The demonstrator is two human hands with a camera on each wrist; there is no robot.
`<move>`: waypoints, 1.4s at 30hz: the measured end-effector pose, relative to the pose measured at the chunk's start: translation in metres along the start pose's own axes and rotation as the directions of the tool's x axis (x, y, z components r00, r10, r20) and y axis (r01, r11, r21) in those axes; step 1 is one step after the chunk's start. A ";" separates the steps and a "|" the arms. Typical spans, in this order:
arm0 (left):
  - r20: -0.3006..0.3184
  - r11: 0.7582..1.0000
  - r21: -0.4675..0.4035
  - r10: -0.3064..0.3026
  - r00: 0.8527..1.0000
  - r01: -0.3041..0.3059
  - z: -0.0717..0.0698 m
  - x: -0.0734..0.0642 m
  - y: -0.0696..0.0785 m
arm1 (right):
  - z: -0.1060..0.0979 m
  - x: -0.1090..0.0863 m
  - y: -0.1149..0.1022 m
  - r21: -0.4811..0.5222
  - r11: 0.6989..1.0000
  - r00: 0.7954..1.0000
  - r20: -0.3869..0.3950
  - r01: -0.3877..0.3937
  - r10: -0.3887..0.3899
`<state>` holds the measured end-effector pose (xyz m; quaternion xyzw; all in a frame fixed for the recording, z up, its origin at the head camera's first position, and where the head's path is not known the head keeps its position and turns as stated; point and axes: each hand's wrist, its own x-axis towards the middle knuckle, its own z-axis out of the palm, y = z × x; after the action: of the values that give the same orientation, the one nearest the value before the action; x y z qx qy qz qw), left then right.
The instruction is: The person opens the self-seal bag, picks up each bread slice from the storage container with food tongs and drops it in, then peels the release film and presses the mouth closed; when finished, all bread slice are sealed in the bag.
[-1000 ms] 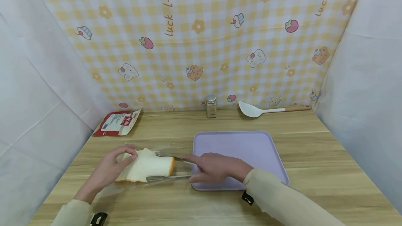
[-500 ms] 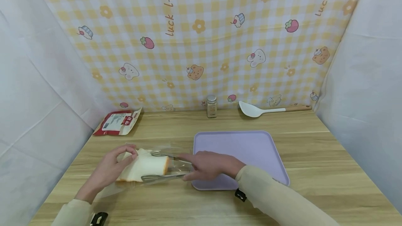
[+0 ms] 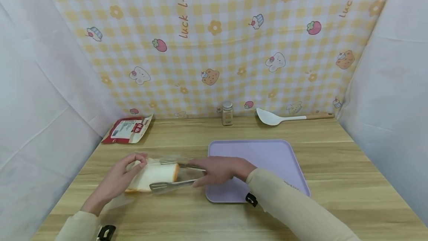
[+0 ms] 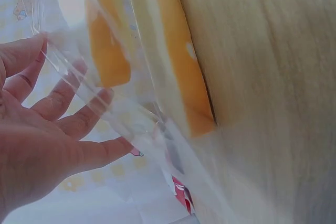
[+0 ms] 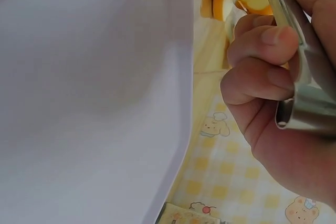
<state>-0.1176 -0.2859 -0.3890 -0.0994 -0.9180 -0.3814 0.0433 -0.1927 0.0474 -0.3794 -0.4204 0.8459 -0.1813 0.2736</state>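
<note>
Bread slices (image 3: 158,173) with orange crust lie at the left of the table in a clear plastic bag (image 4: 181,153). My left hand (image 3: 115,179) pinches the film of that bag between thumb and forefinger, its other fingers spread behind the plastic in the left wrist view. Metal tongs (image 3: 164,186) are gripped in my right hand (image 3: 217,171), which is over the left part of the tray. Their slotted ends stand apart, one along each long side of the upper slice. In the right wrist view the fingers curl around the tongs' (image 5: 315,98) bent end.
A lilac tray (image 3: 257,151) lies beneath the right hand and forearm. Along the back stand a small glass jar (image 3: 227,114) with a metal lid and a white spatula (image 3: 269,117) with a wooden handle. A red and white food packet (image 3: 128,129) rests at the back left.
My right hand has moved left with the tongs, whose ends reach further along the slice. The upper bread slice has slid left. The left hand keeps its place on the bag.
</note>
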 end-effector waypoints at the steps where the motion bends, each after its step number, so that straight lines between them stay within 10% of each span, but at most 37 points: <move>1: 0.004 1.000 -0.002 -0.004 1.000 0.004 0.000 0.000 0.000 | -0.001 0.000 0.001 0.021 1.000 1.000 0.009 -0.007 0.007; 8: 0.019 1.000 -0.021 -0.018 1.000 0.018 -0.001 0.001 -0.001 | -0.007 -0.002 0.001 0.136 0.988 0.997 0.044 -0.069 0.064; 22: 0.007 1.000 -0.014 -0.009 1.000 0.009 0.000 0.000 0.002 | -0.009 0.016 -0.012 -0.046 0.999 1.000 0.021 0.002 -0.001; 42: 0.034 0.999 -0.037 -0.003 0.999 0.005 -0.001 0.000 0.005 | -0.007 0.040 -0.021 -0.012 0.999 0.999 -0.002 0.037 -0.037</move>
<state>-0.1169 -0.2832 -0.3852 -0.1048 -0.9115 -0.3969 0.0249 -0.2044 0.0035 -0.3753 -0.4376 0.8393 -0.1818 0.2666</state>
